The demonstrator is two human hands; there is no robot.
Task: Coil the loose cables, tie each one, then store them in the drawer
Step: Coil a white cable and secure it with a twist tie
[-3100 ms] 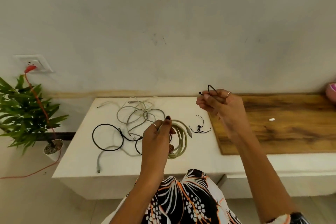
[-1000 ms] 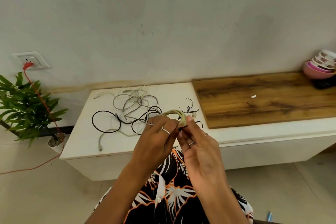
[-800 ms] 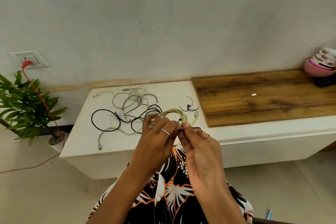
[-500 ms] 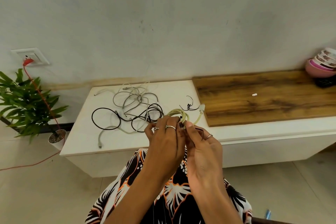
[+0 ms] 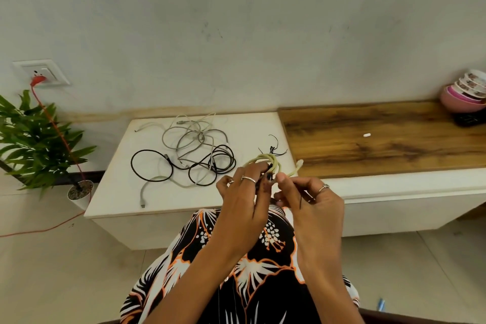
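Note:
My left hand [image 5: 244, 197] holds a coiled pale yellow-green cable [image 5: 265, 160] just above the front edge of the white cabinet top [image 5: 118, 192]. One connector end [image 5: 299, 165] of that coil sticks out to the right. My right hand [image 5: 313, 198] pinches a thin black tie [image 5: 300, 198] right beside the coil. A loose black cable [image 5: 184, 166] and tangled grey cables [image 5: 192, 134] lie spread on the cabinet top to the left. More black ties [image 5: 273, 150] lie behind the coil. No drawer shows.
A wooden board [image 5: 381, 144] covers the counter to the right, with a small white piece [image 5: 366, 135] on it. Stacked bowls [image 5: 465, 95] stand at the far right. A potted plant [image 5: 39, 139] and a red cord [image 5: 52, 123] plugged into a wall socket [image 5: 42, 73] are at left.
My right hand brought a black tie from above the board down to the coil. My left hand lifted the coil off the cabinet top, and both hands now work close together.

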